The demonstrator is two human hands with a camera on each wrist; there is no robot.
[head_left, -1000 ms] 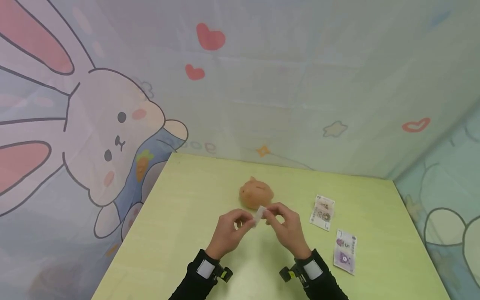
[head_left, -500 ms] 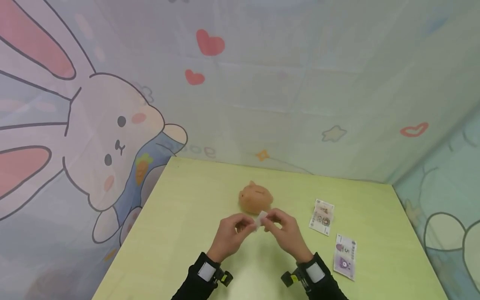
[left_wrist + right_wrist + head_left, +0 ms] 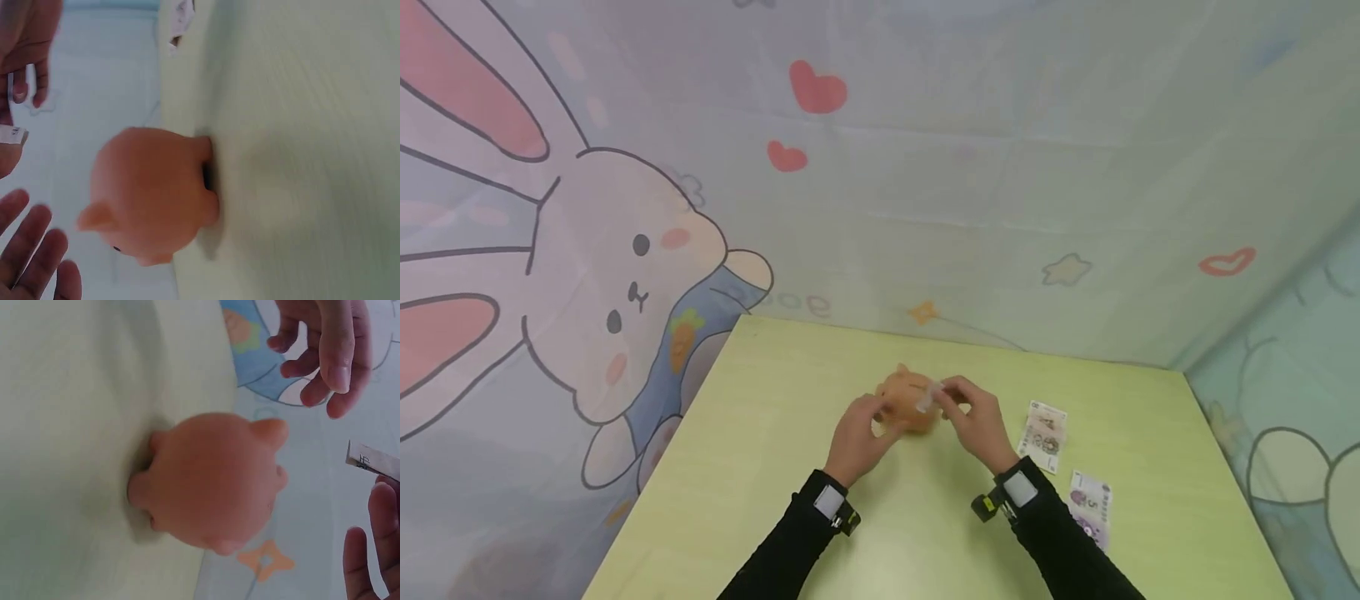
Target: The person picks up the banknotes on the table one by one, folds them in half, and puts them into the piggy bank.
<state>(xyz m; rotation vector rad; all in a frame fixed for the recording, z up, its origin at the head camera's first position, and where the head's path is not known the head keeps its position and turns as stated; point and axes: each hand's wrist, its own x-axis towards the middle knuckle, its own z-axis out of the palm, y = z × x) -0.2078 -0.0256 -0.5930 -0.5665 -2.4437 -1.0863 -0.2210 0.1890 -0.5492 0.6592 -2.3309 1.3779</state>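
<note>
An orange piggy bank (image 3: 901, 385) stands on its feet on the table, with a slot line on its back in the head view. My right hand (image 3: 977, 423) pinches a small folded banknote (image 3: 927, 398) between thumb and fingers, above the pig's back. In the right wrist view the folded note (image 3: 375, 460) sticks out past the fingertips, apart from the piggy bank (image 3: 209, 478). My left hand (image 3: 857, 443) is at the pig's left, fingers loosely bent and holding nothing. The left wrist view has those spread fingers (image 3: 39, 244) beside the piggy bank (image 3: 150, 187).
Two banknotes lie on the yellow-green table (image 3: 1180, 467) at the right: a brownish one (image 3: 1043, 435) and a purple 5 note (image 3: 1092, 500), partly covered by the right sleeve. A cartoon-printed cloth (image 3: 925, 208) hangs behind the table's far edge.
Both hands held the folded note in front of the pig. The left hand has let go and moved forward to the pig's side; the right has carried the note forward over its back.
</note>
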